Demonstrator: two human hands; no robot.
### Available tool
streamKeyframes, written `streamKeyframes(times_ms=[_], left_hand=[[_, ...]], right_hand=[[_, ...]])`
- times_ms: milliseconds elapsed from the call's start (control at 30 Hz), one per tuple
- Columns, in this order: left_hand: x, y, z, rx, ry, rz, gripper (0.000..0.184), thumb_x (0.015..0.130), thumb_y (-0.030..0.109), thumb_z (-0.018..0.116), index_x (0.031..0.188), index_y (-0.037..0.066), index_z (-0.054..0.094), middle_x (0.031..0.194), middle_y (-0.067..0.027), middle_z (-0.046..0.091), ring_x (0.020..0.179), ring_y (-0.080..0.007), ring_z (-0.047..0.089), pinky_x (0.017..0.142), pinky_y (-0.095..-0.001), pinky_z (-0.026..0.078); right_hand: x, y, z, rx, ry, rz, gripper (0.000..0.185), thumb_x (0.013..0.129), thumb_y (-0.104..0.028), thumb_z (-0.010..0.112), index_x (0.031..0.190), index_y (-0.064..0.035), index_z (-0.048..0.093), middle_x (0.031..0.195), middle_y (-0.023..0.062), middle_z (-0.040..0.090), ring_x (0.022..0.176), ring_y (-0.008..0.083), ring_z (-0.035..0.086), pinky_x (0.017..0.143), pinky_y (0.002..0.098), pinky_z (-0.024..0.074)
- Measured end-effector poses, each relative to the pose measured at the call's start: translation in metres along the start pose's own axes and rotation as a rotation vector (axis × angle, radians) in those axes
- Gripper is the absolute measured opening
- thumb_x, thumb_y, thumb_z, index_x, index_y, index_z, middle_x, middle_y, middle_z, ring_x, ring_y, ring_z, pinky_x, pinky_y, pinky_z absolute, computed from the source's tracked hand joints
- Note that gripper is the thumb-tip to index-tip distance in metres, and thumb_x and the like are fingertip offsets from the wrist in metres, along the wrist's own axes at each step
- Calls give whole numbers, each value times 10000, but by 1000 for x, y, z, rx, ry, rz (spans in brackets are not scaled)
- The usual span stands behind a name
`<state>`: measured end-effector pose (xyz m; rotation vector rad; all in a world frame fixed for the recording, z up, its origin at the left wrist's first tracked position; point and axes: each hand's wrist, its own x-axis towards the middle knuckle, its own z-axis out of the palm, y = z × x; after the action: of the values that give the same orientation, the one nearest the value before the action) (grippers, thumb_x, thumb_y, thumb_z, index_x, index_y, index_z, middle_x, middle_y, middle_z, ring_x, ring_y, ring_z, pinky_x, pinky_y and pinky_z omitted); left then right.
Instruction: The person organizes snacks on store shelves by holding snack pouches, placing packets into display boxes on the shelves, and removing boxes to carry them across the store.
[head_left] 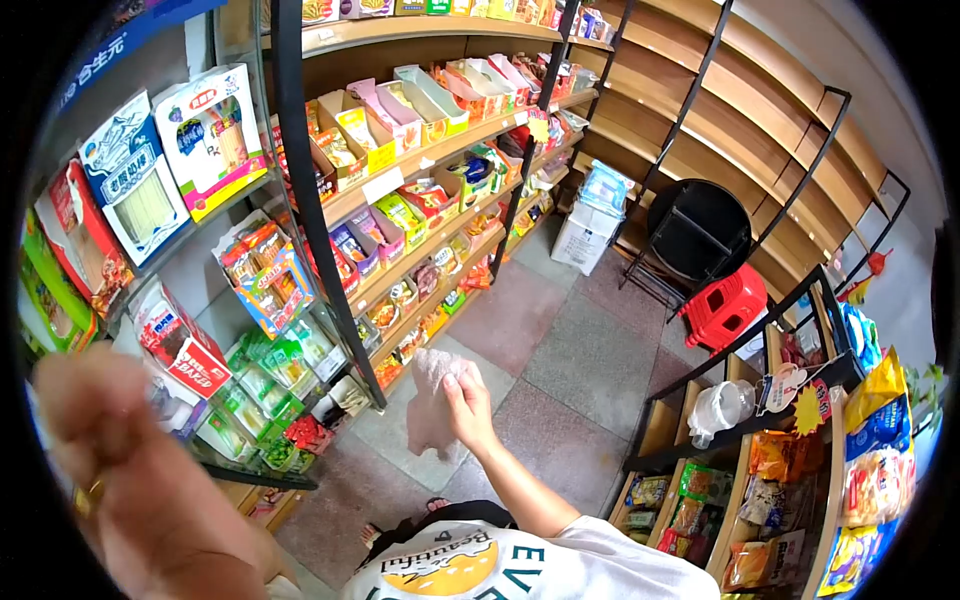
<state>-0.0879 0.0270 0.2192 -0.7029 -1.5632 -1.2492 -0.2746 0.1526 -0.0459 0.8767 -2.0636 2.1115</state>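
My right hand (466, 402) is closed on a crumpled, pale grey-pink cloth (432, 405), which hangs down over the tiled floor in front of my body. The thumb lies on top of the cloth. Very near the camera at the left, my left hand (140, 470) looms large and blurred, with a ring on one finger. Its fingers are too smeared to tell how they are held. Beyond it in the view stand the left shelves with snack boxes, among them a red and white box (180, 340).
A tall rack (395, 185) holds several rows of packaged snacks. At the back are bare wooden shelves (690, 90), a white box (588, 235), a black folding table (700, 230) and a red plastic stool (722, 305). To the right, a low rack carries snack bags and a clear plastic jar (720, 410).
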Motion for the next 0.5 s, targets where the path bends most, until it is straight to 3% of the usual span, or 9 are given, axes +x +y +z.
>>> streamKeyframes(times_ms=[267,333,500], left_hand=[[12,54,-30,244,27,161,579,811,259,497,1277,-7,279,1198,-211,415,1181,-321,333,1005,-453,250],[20,64,-33,312,17,192,580,816,273,493,1282,3,277,1200,-194,419,1172,-307,344,997,-447,263],[31,69,-35,435,12,296,585,829,309,483,1297,27,273,1204,-150,429,1149,-272,374,975,-432,297]], right_hand=[[3,-7,12,44,-21,-22,225,854,-169,502,953,17,581,1008,155,524,949,264,506,833,324,391],[1,0,18,40,-70,-36,225,869,-165,472,948,19,574,985,113,506,929,216,488,823,304,376],[5,-3,38,59,-105,-49,205,845,-173,512,872,19,579,1042,184,512,1019,300,484,883,351,372]])
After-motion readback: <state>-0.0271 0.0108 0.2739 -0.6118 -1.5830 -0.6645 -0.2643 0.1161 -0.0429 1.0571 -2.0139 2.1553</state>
